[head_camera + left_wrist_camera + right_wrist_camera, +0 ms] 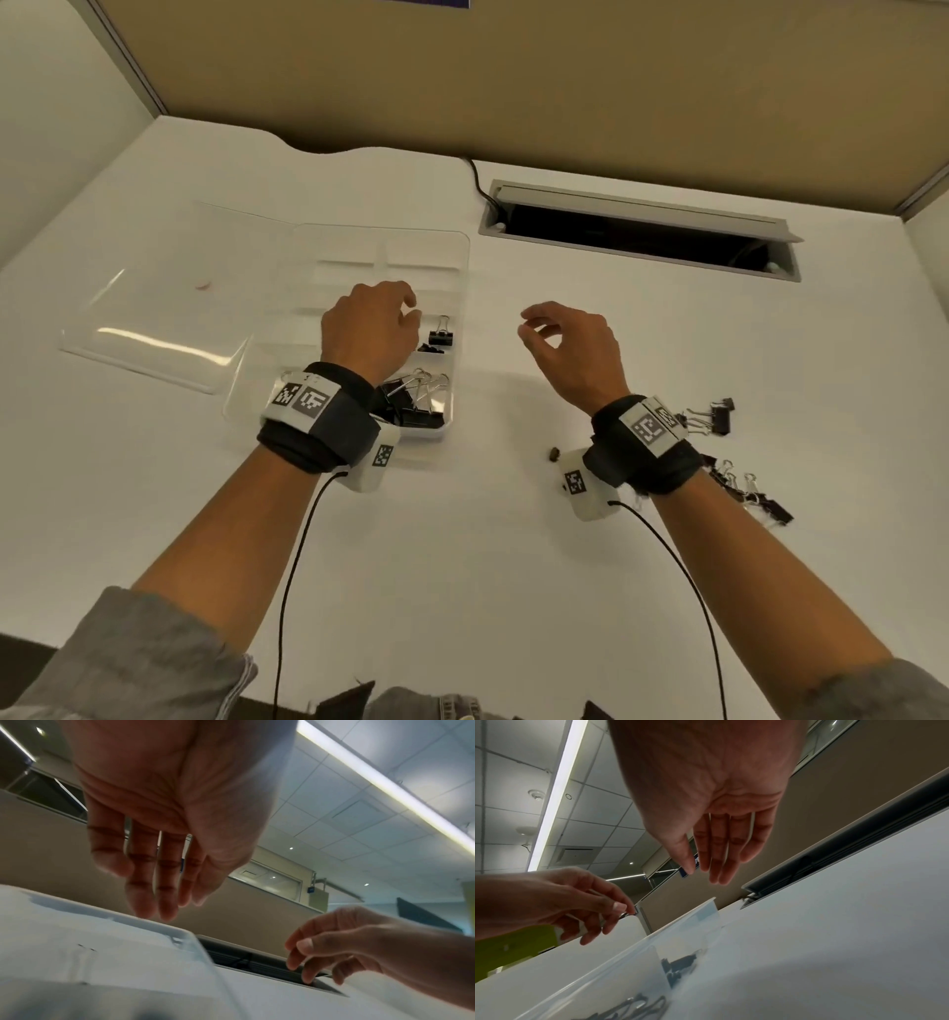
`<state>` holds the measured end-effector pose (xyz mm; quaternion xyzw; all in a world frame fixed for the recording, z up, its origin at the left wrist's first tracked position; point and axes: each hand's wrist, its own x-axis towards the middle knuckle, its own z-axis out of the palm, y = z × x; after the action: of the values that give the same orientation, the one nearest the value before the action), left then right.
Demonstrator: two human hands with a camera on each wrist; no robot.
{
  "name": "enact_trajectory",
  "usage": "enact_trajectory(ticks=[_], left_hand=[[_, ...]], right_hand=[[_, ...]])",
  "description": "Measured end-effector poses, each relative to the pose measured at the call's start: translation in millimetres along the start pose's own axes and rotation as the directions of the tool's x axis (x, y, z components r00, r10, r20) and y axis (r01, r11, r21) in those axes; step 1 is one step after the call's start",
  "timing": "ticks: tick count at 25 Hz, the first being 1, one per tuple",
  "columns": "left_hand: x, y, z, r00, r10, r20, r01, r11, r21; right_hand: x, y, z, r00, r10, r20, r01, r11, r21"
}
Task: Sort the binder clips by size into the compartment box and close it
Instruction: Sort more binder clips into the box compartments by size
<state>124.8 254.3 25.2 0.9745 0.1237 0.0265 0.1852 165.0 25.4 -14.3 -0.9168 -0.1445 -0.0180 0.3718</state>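
The clear compartment box (354, 257) lies open on the white desk, its lid (154, 313) folded flat to the left. A small black binder clip (440, 332) stands in a right-hand compartment. Several large clips (417, 402) fill the near right one. My left hand (405, 308) hovers over the box's middle, fingers relaxed and holding nothing; the left wrist view shows its fingers (144, 898) hanging straight above the box rim (159, 929). My right hand (529, 329) hovers just right of the box, loosely curled and holding nothing. Loose clips (714, 411) and more clips (757, 496) lie beside my right wrist.
An open cable slot (642, 231) with a black cord (480, 185) cuts the desk behind my right hand. A tan partition (513, 77) walls the back. A small brown speck (554, 454) lies near my right wrist.
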Motion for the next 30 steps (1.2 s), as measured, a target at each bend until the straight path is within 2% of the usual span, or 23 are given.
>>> enact_trajectory(ticks=[2, 5, 7, 10, 13, 16, 19, 24, 30], left_hand=[[-22, 27, 7, 0.999, 0.054, 0.007, -0.053, 0.996, -0.073], [-54, 68, 29, 0.987, 0.136, 0.090, -0.125, 0.986, -0.113], [-73, 95, 49, 0.965, 0.200, 0.172, -0.180, 0.976, -0.123], [-102, 134, 79, 0.907, 0.308, 0.286, -0.268, 0.948, -0.171], [-134, 170, 110, 0.854, 0.381, 0.354, -0.312, 0.920, -0.237], [-157, 197, 139, 0.823, 0.421, 0.382, -0.396, 0.907, -0.147], [-168, 217, 155, 0.864, 0.338, 0.373, -0.359, 0.933, -0.013], [-170, 237, 163, 0.933, 0.164, 0.321, -0.189, 0.981, 0.050], [-162, 238, 164, 0.948, 0.083, 0.307, -0.110, 0.991, 0.071]], right_hand=[[-24, 19, -21, 0.999, 0.044, 0.003, -0.044, 0.999, -0.007], [-60, 49, -53, 0.994, 0.111, 0.005, -0.111, 0.993, -0.035], [-82, 70, -75, 0.988, 0.152, 0.001, -0.152, 0.987, -0.057], [-114, 100, -108, 0.977, 0.212, -0.001, -0.209, 0.964, -0.163], [-141, 128, -135, 0.957, 0.271, 0.099, -0.235, 0.932, -0.277], [-159, 144, -149, 0.914, 0.315, 0.256, -0.208, 0.905, -0.370], [-169, 154, -150, 0.896, 0.298, 0.328, -0.146, 0.898, -0.415], [-172, 165, -148, 0.923, 0.233, 0.307, -0.093, 0.908, -0.409], [-168, 177, -158, 0.932, 0.200, 0.304, -0.095, 0.941, -0.325]])
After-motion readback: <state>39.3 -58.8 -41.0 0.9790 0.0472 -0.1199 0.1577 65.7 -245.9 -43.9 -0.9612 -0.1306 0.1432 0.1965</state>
